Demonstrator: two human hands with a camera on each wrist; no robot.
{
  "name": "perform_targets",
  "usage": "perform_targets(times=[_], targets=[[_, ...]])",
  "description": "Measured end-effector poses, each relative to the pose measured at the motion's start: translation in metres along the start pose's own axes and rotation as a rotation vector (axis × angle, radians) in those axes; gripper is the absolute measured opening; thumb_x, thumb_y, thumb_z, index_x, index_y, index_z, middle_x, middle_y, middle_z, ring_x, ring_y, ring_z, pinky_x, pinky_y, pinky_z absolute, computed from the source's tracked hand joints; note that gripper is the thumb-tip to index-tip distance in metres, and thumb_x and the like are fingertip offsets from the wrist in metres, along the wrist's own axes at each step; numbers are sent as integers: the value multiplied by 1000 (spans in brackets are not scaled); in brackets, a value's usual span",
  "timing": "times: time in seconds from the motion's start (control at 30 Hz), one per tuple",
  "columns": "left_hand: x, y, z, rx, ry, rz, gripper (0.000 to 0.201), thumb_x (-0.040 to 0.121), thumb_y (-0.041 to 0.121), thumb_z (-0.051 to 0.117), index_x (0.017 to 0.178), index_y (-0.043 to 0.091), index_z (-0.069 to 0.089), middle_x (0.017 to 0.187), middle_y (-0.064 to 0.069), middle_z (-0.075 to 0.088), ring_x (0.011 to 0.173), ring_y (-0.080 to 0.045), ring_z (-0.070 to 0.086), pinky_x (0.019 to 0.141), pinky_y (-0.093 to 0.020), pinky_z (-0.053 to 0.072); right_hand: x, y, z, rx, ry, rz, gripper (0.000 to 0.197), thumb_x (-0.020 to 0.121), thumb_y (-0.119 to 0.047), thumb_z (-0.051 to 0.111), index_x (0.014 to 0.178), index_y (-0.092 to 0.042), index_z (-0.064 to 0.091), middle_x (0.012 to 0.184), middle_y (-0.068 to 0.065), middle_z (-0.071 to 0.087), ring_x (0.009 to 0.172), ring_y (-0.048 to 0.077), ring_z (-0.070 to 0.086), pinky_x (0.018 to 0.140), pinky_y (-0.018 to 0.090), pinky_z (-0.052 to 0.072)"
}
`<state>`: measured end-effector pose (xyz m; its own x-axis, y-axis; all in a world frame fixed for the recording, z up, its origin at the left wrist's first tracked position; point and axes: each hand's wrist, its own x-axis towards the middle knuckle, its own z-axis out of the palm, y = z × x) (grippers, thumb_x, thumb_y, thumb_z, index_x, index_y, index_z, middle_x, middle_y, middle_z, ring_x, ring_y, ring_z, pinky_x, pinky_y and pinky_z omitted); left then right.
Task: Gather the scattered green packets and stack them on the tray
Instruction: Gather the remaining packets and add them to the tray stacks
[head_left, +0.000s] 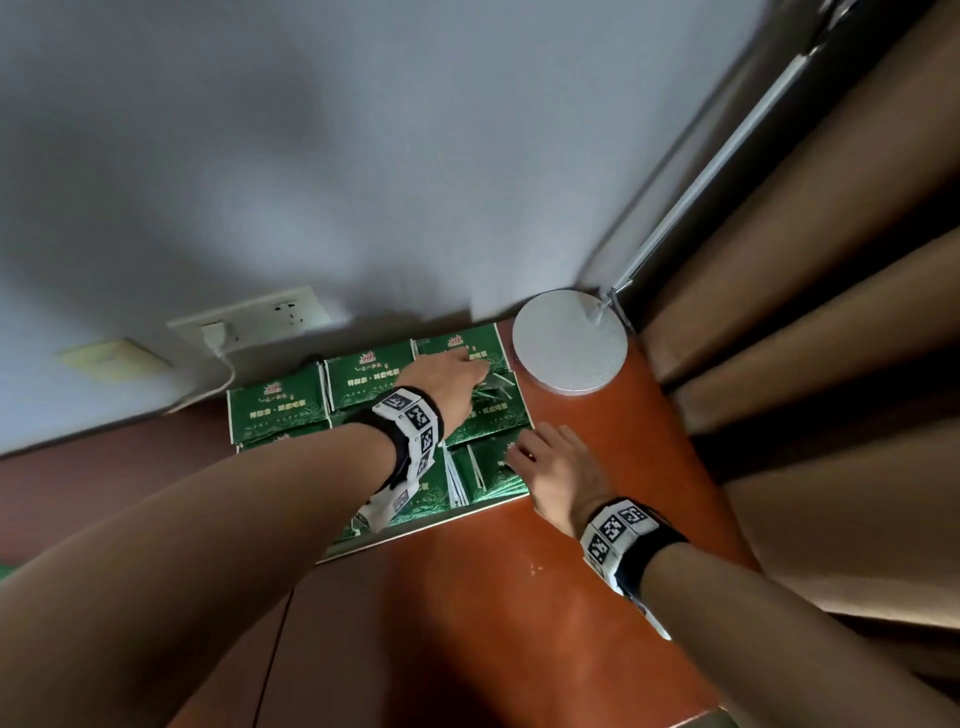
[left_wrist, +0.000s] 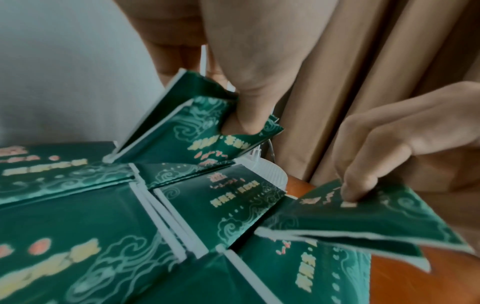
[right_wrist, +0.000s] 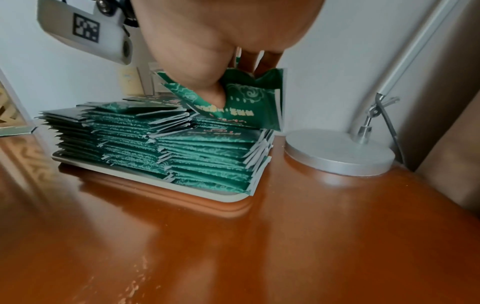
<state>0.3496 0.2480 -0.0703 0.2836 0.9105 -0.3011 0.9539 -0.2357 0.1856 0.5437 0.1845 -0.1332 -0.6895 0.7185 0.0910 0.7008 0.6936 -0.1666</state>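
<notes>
On the tray (right_wrist: 223, 196), packets (right_wrist: 207, 162) lie stacked; left hand (head_left: 447, 387) pinches a few, right hand (head_left: 558, 467) pinches another. Best to lay them flat and square the edges.

The green packets (head_left: 277, 409) carry gold print, too blurred to read.

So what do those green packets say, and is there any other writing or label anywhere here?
Green packets: pale print and a red emblem on each, too blurred to read.
Wrist bands: black-and-white square code markers, no words.
Wall socket: no legible marking.
Lamp base: no writing visible.
</notes>
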Motion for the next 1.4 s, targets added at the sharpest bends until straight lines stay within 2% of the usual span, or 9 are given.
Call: perform_targets(times=[0.13, 0.3, 0.4, 0.6, 0.67, 0.77, 1.03, 1.2, 1.4], targets=[[17, 6, 7, 43, -53, 33, 23, 93, 7, 61, 114, 16, 56, 100, -1, 54, 78, -20, 59, 74, -32, 56, 2, 7, 17, 7, -43, -51, 26, 69, -14, 63, 93, -8, 72, 90, 8, 67, 80, 25, 63, 69, 39, 57], [26, 6, 20, 73, -124, 77, 15, 91, 5, 62, 101, 13, 54, 94, -3, 51, 74, -20, 57, 72, -34, 57, -4, 10, 36, 6, -163, -75, 45, 62, -20, 87, 104, -14, 71, 99, 3, 65, 91, 21, 60, 80, 36, 55], [28, 0, 26, 69, -158, 73, 18, 88, 14, 69, 98, 16, 53, 97, 0, 50, 78, -22, 58, 74, -39, 57, -3, 12, 39, 38, -197, -101, 48, 63, -25, 87, 108, -18, 70, 108, 0, 64, 101, 20, 58, 87, 35, 53], [27, -1, 28, 34, -240, 50, 44, 87, 44, 72, 123, 26, 57, 124, 2, 51, 99, -21, 60, 84, -35, 53, -1, 10, 38, 79, -153, -160, 31, 77, -25, 75, 108, -18, 73, 118, -1, 68, 113, 20, 61, 96, 36, 52], [27, -1, 28, 53, -271, 52, 51, 86, 43, 73, 132, 29, 55, 133, 2, 48, 111, -23, 59, 88, -37, 51, -1, 10, 40, 84, -146, -162, 34, 76, -23, 78, 110, -19, 74, 120, -1, 69, 115, 19, 62, 99, 36, 51], [26, -1, 31, 77, -270, 69, 58, 84, 34, 77, 137, 28, 53, 133, 1, 48, 117, -23, 56, 94, -39, 52, 0, 10, 41, 112, -126, -157, 37, 73, -19, 82, 109, -18, 74, 120, -1, 70, 115, 18, 63, 101, 34, 50], [28, -6, 34, 46, -234, 98, 51, 91, 25, 71, 139, 27, 55, 140, 3, 48, 124, -21, 52, 101, -42, 50, -1, 7, 39, 123, -95, -142, 40, 73, -25, 81, 111, -16, 74, 123, 1, 69, 117, 20, 62, 103, 34, 46], [17, -18, 24, -21, -159, 49, 44, 93, 31, 66, 136, 26, 56, 136, 3, 50, 117, -20, 58, 96, -39, 54, 3, 7, 28, 169, -31, -145, 26, 78, -16, 75, 103, -12, 72, 110, 3, 68, 105, 21, 62, 91, 35, 54], [-31, -52, -3, -44, -73, -88, 37, 97, 31, 61, 133, 25, 58, 136, 2, 51, 113, -21, 58, 98, -40, 51, 26, -12, 6, 150, 7, -181, 22, 79, -16, 69, 100, -11, 69, 99, 2, 64, 93, 21, 59, 83, 36, 54]])
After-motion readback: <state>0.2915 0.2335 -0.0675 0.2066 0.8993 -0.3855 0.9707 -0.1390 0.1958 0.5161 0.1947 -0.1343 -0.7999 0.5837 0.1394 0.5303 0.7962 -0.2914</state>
